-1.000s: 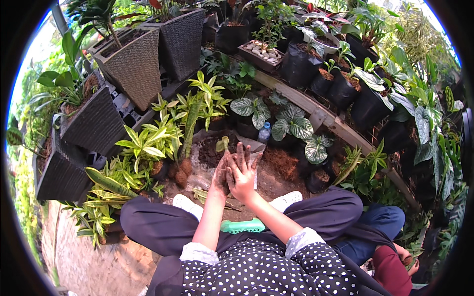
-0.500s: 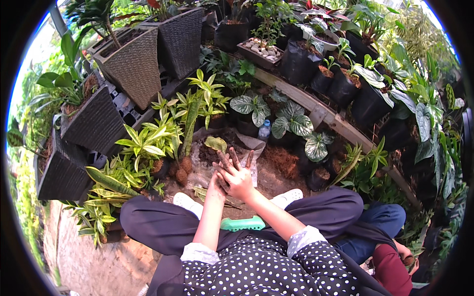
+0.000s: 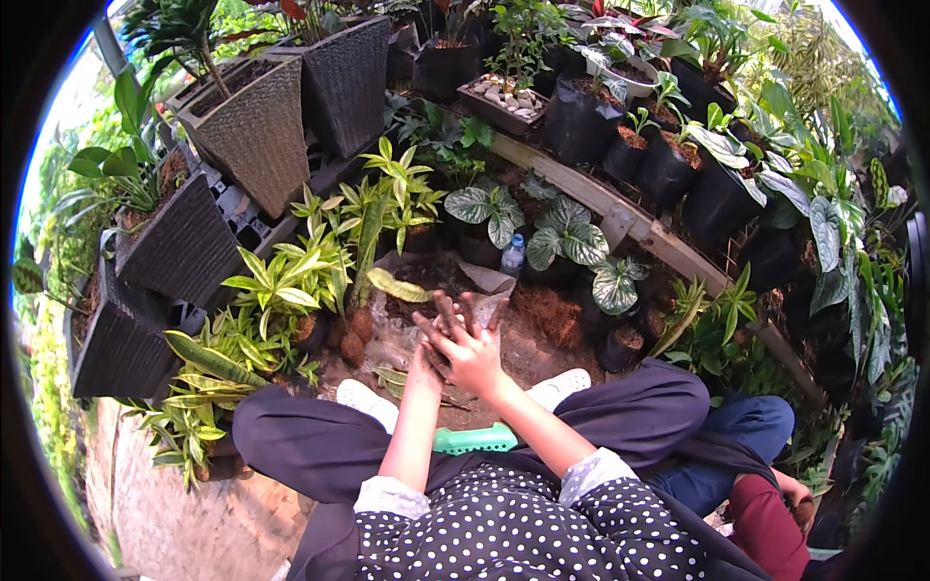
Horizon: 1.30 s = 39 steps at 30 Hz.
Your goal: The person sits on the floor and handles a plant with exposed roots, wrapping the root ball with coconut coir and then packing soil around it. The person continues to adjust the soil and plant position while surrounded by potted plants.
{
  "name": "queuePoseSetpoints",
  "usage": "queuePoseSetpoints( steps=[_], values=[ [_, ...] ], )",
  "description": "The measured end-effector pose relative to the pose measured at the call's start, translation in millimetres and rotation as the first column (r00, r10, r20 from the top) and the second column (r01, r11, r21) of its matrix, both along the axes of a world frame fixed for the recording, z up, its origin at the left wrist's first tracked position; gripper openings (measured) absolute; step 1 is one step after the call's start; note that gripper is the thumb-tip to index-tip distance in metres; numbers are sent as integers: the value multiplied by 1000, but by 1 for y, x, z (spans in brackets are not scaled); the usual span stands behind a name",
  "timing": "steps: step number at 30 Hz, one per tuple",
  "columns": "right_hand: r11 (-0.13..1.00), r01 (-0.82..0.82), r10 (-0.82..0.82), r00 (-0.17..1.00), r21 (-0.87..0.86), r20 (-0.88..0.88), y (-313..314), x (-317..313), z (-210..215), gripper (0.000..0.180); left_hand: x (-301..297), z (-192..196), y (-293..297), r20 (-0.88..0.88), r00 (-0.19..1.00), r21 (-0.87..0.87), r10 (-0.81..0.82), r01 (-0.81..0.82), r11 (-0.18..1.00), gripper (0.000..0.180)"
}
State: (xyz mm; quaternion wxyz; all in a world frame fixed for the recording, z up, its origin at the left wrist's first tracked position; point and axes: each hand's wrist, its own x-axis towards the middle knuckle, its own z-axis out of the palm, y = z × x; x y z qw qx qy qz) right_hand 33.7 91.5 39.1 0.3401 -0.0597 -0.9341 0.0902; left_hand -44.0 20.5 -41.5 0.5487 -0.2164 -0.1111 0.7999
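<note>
Soil-stained, my left hand point(image 3: 432, 351) and my right hand point(image 3: 472, 356) press together at the centre, the right over much of the left, fingers stretched upward. A mottled yellow-green leaf point(image 3: 399, 287), like a snake plant's, sticks out to the left from beside the fingertips. Its base, and anything between my palms, is hidden. Under the leaf, dark soil point(image 3: 402, 315) lies on a pale sheet point(image 3: 499, 282). Left of it, a tall snake plant leaf point(image 3: 369, 237) rises near brown soil balls point(image 3: 356, 339). A loose leaf point(image 3: 390, 380) lies on the ground by my left wrist.
Brown fibre point(image 3: 547, 316) and a water bottle point(image 3: 512, 254) are beyond my hands. A green perforated plastic piece point(image 3: 477, 438) is before my lap. Tall planters point(image 3: 247, 131) stand left, black pots point(image 3: 668, 167) right behind a rail point(image 3: 572, 181). Another person's maroon sleeve point(image 3: 765, 528) shows lower right.
The leaf by my fingertips has swung left and now lies more stretched out sideways. My hands have shifted slightly against each other. The view has moved a little.
</note>
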Motion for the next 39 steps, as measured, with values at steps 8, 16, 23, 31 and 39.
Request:
queuePoseSetpoints(
  steps=[8,16,23,31,39],
  values=[
    [922,-77,68,997,-379,-37,-8,3,-26,37,-4,-5,3,-265,963,-90,-43,20,996,46],
    [318,-241,-156,941,-917,-301,-6,19,-1,38,-3,66,12,-864,498,-207,-82,-201,957,45],
    [34,-31,-40,999,-999,-32,-2,27,-5,29,-5,80,5,-892,257,-435,-373,-259,862,54],
    [-743,-53,135,965,-667,-227,18,40,-6,33,-23,64,0,-890,360,-371,-279,-217,903,38],
    [71,37,249,967,-997,54,16,30,-16,23,-13,73,13,-862,279,-493,-424,-264,829,20]
  ],
)
